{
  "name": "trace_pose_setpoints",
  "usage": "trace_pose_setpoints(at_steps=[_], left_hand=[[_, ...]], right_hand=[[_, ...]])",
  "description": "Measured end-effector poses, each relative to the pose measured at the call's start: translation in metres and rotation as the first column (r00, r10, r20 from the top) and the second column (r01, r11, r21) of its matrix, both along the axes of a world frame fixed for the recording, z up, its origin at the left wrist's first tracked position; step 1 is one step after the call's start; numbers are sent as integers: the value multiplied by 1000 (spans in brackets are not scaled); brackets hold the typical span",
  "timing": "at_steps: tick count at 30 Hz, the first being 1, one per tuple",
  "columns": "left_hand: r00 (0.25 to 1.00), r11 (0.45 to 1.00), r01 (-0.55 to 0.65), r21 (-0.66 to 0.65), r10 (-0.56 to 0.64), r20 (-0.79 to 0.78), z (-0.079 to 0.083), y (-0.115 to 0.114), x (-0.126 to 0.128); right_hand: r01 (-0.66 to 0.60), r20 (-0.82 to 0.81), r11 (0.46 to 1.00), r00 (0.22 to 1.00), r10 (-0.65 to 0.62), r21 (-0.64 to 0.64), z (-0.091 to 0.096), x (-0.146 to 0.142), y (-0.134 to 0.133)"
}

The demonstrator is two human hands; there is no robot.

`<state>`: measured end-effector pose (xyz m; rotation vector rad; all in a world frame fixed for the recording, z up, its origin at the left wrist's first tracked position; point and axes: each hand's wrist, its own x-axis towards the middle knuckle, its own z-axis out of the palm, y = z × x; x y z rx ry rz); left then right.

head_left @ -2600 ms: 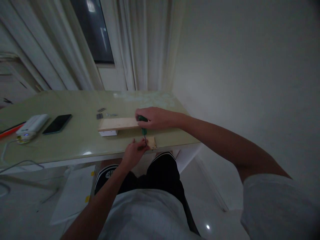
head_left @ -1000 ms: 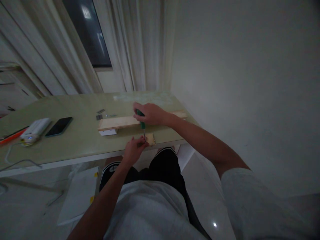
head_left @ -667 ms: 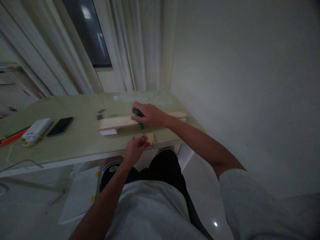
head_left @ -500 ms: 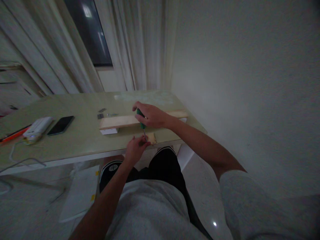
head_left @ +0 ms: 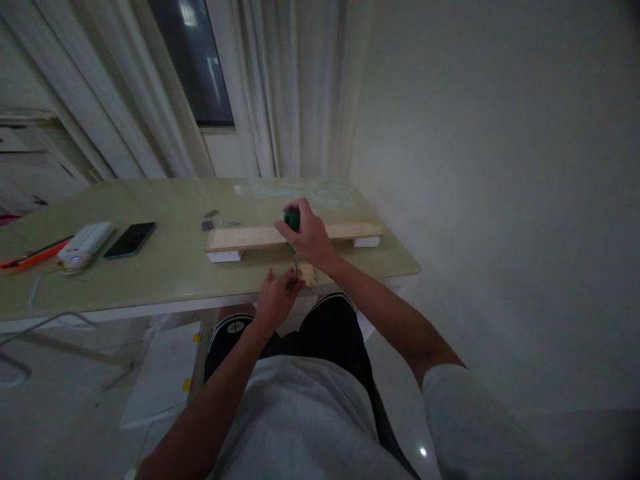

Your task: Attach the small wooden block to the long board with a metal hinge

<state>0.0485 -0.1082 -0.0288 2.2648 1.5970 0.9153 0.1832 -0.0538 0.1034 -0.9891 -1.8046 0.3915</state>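
Note:
My right hand [head_left: 309, 239] is wrapped round the green handle of a screwdriver [head_left: 293, 221], held upright with its tip down on a small wooden block [head_left: 307, 273] at the table's near edge. My left hand [head_left: 277, 300] pinches at the screwdriver's tip beside the block; whatever it pinches is too small to make out. Just behind them a long wooden plank [head_left: 250, 236] lies on two white supports [head_left: 223, 256].
The pale green table [head_left: 165, 267] also carries a black phone [head_left: 131, 240], a white power bank [head_left: 84, 245] with a cable, a red tool [head_left: 27, 254] at far left, and small metal parts [head_left: 209, 221] behind the plank. Curtains and a wall stand beyond.
My right hand has drawn back toward me and turned upright on the screwdriver, so the right end of the plank shows. My left hand stays at the tip. The view shifted slightly.

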Motion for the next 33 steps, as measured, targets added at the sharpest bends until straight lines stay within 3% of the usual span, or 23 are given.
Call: trace_pose_setpoints(at_steps=[3,5,8,11,21,33], left_hand=[[1000,1000,8,17,-8,-23,1,-1,0],[999,1000,9,22,-9,-32,3,-1,0],[999,1000,4,24,-4,-36,4,0,1],[999,1000,-4,28,5,-38,4,0,3],[1000,999,11,32,-11,-25,2,-2,2],[999,1000,-4,22,5,-33,7,-2,2]], right_hand=[[-22,-227,999,974,28,25,-13,-13,-5],[-141,-375,990,919,123,-20,-20,-18,-6],[-385,-633,921,728,263,-60,-28,-24,-2],[-444,-743,895,611,273,-37,-34,-30,7],[-493,-760,870,574,305,-23,-38,-37,13],[-442,-779,896,573,255,-32,-40,-39,6]])
